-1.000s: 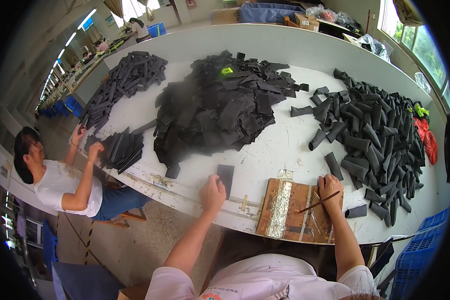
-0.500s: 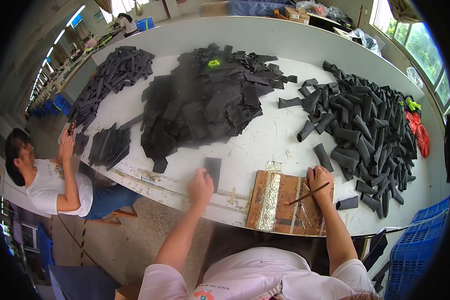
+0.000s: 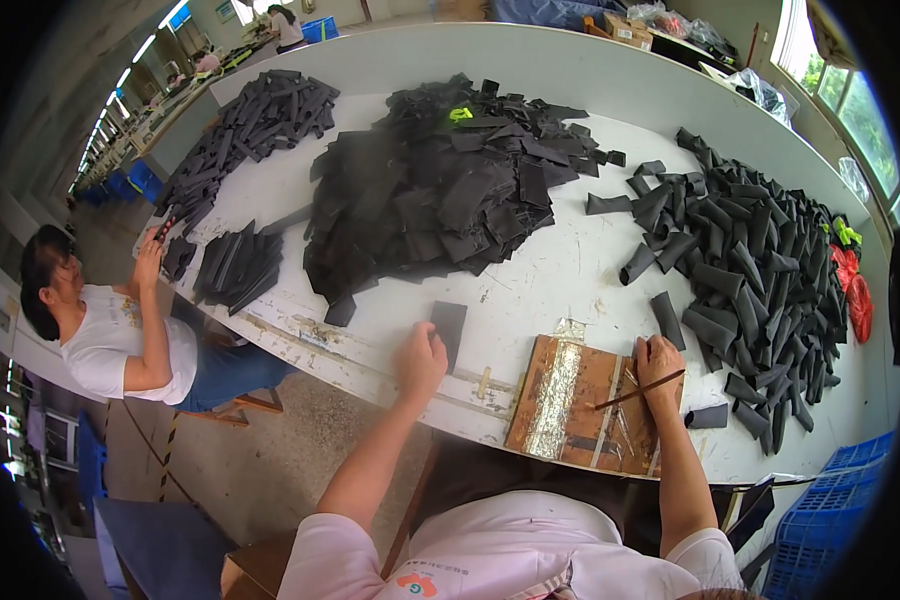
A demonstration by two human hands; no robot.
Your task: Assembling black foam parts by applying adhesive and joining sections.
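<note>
The left hand [image 3: 422,358] rests curled fingers on a flat black piece [image 3: 449,325], left of the wooden board [image 3: 570,400]. Over that board, the right hand [image 3: 658,362] has its fingers clamped on a thin stick [image 3: 638,391].

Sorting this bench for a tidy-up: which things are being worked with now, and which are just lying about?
In use: flat black rectangular piece under left hand; thin brown stick in right hand; stained wooden board.
Lying about: black rolled pieces; blue plastic crate.

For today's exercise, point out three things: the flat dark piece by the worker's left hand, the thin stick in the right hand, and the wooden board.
flat dark piece [image 3: 449,325], head view, its middle.
thin stick [image 3: 638,391], head view, mid-shaft.
wooden board [image 3: 570,400], head view, bare top face.
</note>
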